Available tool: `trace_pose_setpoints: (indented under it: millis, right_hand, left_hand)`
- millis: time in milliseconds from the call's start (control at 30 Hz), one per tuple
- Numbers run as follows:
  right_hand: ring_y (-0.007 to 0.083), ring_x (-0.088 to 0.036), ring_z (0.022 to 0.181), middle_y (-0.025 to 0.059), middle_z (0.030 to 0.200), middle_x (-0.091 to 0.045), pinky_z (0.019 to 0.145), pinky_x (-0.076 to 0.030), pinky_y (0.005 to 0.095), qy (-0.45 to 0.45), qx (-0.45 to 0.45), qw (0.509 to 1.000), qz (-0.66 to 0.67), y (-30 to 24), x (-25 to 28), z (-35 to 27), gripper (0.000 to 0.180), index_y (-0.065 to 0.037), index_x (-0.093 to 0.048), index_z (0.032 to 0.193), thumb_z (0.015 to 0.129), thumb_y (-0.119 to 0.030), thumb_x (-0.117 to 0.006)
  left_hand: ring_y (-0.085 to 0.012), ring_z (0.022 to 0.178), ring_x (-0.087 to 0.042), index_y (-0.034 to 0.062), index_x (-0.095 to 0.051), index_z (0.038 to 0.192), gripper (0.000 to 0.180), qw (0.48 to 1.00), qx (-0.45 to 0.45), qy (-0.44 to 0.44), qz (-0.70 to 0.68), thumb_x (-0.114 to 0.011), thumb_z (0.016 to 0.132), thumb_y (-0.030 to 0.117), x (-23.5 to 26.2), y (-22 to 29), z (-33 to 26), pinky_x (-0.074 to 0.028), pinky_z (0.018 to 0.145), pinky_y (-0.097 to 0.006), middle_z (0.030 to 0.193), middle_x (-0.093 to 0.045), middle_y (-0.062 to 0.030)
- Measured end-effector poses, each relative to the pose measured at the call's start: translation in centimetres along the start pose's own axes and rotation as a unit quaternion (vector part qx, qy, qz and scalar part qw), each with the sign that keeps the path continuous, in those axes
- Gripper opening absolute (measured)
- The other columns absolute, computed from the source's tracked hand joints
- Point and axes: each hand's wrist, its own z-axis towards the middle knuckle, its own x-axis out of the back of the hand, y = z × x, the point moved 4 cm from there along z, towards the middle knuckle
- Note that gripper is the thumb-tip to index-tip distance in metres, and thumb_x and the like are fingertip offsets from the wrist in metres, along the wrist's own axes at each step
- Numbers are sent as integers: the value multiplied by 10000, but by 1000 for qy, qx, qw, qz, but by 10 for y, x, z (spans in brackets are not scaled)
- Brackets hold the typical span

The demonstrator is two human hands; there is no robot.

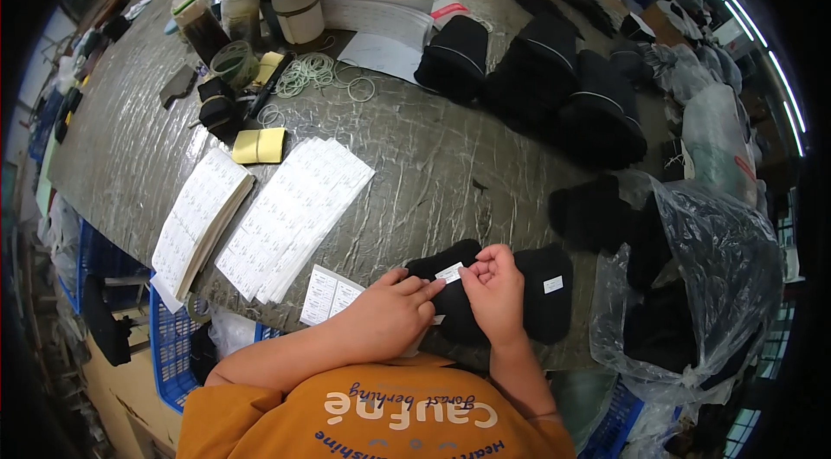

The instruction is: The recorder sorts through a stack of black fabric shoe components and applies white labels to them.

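At the table's near edge, my right hand (496, 290) pinches one end of a small white label (450, 272) over a black fabric piece (459, 312). My left hand (394, 314) reaches in from the other side, its fingers bent and pressed together, with the fingertips against the label's left end. White paper edges show under and beside that hand; what its fingers hold is hidden. To the right lies another black fabric piece (537, 320) with a white label (553, 285) on it. A small sheet of printed labels (329, 295) rests left of my left forearm.
Two stacks of label sheets (294, 217) (199, 221) lie to the left, beyond them a yellow pad (259, 146), rubber bands (307, 74) and containers (297, 9). Bundled black pieces (528, 70) stand at the back. A clear plastic bag (701, 269) sits right. Other people work across the table.
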Motion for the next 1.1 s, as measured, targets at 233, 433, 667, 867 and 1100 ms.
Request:
trace_pose_setpoints:
  millis: [233, 433, 667, 867, 1100]
  right_hand:
    - [53, -539, 610, 26, 701, -575, 542, -457, 207, 9, -10, 999, -38, 1, 0, 1, 247, -4, -496, 935, 787, 67, -682]
    - [137, -532, 580, 54, 695, -560, 559, -466, 282, 56, 45, 977, -202, -12, 3, 5, 274, 2, -535, 932, 741, 9, -732]
    - [273, -579, 651, 133, 797, -587, 632, -488, 363, 66, 100, 975, -189, -8, 11, 7, 178, 7, -578, 876, 760, -29, -708]
    - [114, -504, 590, 39, 646, -502, 559, -423, 279, 70, -21, 997, -16, 6, 34, 2, 144, -9, -527, 848, 846, -43, -667]
    - [36, -484, 588, -39, 678, -524, 504, -370, 190, 59, -110, 985, 118, 18, 69, -2, 123, -103, -476, 883, 917, -40, -576]
  left_hand:
    - [-247, 1117, -570, 5, -643, 898, 213, 999, 6, -33, 5, -553, 799, 170, -1, 0, 0, -380, 1021, -449, 1298, -577, -170]
    - [-242, 970, -605, 22, -621, 767, 151, 1000, 3, 16, 27, -573, 789, 162, -3, 0, 2, -400, 974, -398, 1275, -595, -165]
    - [-219, 914, -598, 32, -631, 778, 148, 999, 27, -1, 41, -586, 774, 172, -10, -6, 19, -414, 928, -378, 1305, -579, -140]
    - [-275, 1061, -578, 27, -666, 869, 177, 999, -16, 22, -28, -586, 784, 160, 11, -12, 4, -388, 974, -436, 1320, -572, -123]
    - [-311, 1197, -528, -1, -640, 885, 182, 998, 23, 19, -62, -610, 863, 177, 9, -19, -9, -372, 1019, -460, 1271, -595, -162]
